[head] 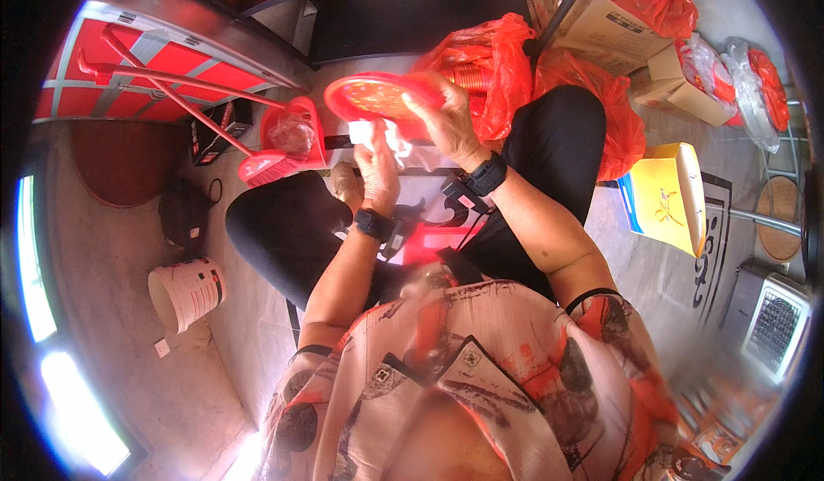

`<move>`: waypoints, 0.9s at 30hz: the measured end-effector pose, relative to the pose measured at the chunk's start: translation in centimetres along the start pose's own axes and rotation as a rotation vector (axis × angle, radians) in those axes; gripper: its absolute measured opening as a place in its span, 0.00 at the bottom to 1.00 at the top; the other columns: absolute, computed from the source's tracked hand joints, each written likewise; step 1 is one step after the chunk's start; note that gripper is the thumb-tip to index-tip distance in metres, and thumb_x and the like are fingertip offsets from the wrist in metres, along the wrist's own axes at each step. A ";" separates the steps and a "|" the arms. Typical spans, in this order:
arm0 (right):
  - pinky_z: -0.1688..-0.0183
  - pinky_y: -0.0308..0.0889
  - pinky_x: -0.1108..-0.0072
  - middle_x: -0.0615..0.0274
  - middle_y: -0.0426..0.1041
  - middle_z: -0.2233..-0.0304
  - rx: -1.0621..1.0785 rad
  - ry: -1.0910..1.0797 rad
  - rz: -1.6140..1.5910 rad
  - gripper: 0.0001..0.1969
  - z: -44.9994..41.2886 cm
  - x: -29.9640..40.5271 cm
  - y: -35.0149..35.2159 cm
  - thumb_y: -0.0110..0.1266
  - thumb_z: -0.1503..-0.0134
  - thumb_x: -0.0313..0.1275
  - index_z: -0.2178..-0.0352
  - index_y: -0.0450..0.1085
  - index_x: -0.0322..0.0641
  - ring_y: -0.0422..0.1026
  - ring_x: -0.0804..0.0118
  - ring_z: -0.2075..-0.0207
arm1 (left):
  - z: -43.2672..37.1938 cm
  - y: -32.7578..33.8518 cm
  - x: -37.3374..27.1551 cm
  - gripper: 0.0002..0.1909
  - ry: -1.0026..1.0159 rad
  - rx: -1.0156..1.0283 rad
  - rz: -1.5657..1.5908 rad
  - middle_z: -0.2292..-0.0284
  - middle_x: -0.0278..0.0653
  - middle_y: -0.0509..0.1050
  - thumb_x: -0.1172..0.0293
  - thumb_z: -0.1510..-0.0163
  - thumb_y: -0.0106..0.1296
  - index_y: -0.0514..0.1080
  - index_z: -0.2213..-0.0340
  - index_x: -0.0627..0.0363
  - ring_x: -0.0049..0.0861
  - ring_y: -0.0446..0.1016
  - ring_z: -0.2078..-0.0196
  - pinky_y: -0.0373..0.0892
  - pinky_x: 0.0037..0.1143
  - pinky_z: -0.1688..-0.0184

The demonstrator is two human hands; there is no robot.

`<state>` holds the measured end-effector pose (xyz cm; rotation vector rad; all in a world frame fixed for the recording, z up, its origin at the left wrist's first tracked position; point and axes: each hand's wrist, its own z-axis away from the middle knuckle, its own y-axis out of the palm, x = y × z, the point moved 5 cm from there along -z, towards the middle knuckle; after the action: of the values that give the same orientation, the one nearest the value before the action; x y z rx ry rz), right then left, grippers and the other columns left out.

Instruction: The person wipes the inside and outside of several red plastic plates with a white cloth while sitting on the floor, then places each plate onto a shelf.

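Observation:
A round red plate point(370, 98) with a gold-toned pattern on its face is held up, tilted, in front of me. My right hand point(449, 115) grips its right side, the thumb lying over the rim. Between the fingers of my left hand point(378, 169) is a crumpled white cloth or tissue point(364, 132), right at the plate's near edge; whether it presses on the plate I cannot tell. Just behind the right hand stands an open red plastic bag point(508, 50) with stacked red and gold round items point(468, 79) inside.
A red dustpan point(315, 130) and a red broom point(273, 165) lie to the left. A white bucket point(187, 294) rests on its side farther left. On the right are a yellow box point(666, 198), a tied red bag point(589, 95) and cardboard boxes point(605, 27). A black shelf point(412, 21) stands ahead.

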<state>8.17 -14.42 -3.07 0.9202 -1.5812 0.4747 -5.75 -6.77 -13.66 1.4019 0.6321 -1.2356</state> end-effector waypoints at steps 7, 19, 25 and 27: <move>0.61 0.74 0.72 0.55 0.76 0.63 0.040 0.554 -0.293 0.15 0.0 -3.9 -0.8 0.45 0.41 0.30 0.57 0.70 0.32 0.77 0.65 0.64 | 0.0 1.2 -13.9 0.23 1.207 -0.150 -0.663 0.65 0.41 0.76 0.54 0.44 0.56 0.71 0.58 0.64 0.32 0.75 0.63 0.71 0.29 0.58; 0.52 0.70 0.77 0.62 0.76 0.58 -0.239 0.538 -0.633 0.14 -2.1 -1.7 -4.4 0.57 0.42 0.35 0.57 0.73 0.38 0.74 0.70 0.58 | -0.8 1.2 -13.3 0.25 0.889 0.305 -1.147 0.57 0.44 0.74 0.87 0.57 0.54 0.72 0.55 0.56 0.38 0.74 0.56 0.71 0.30 0.53; 0.62 0.68 0.80 0.68 0.75 0.67 -0.250 0.170 -0.348 0.10 -2.4 -0.6 -4.1 0.56 0.42 0.33 0.63 0.74 0.38 0.71 0.76 0.66 | 0.6 1.9 -14.1 0.18 0.638 0.317 -0.488 0.52 0.48 0.72 0.70 0.40 0.50 0.68 0.50 0.66 0.34 0.73 0.53 0.69 0.31 0.50; 0.63 0.66 0.80 0.68 0.75 0.68 -0.173 0.030 -0.087 0.11 -2.0 -0.9 -3.1 0.55 0.41 0.34 0.64 0.74 0.36 0.70 0.77 0.66 | 3.7 5.6 -14.4 0.23 0.823 0.557 -0.834 0.47 0.50 0.68 0.69 0.42 0.49 0.66 0.46 0.61 0.42 0.67 0.44 0.61 0.39 0.41</move>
<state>11.78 -14.55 -4.05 0.8418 -1.5227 0.2850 -6.44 -7.86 2.16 2.2642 1.6515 -1.5040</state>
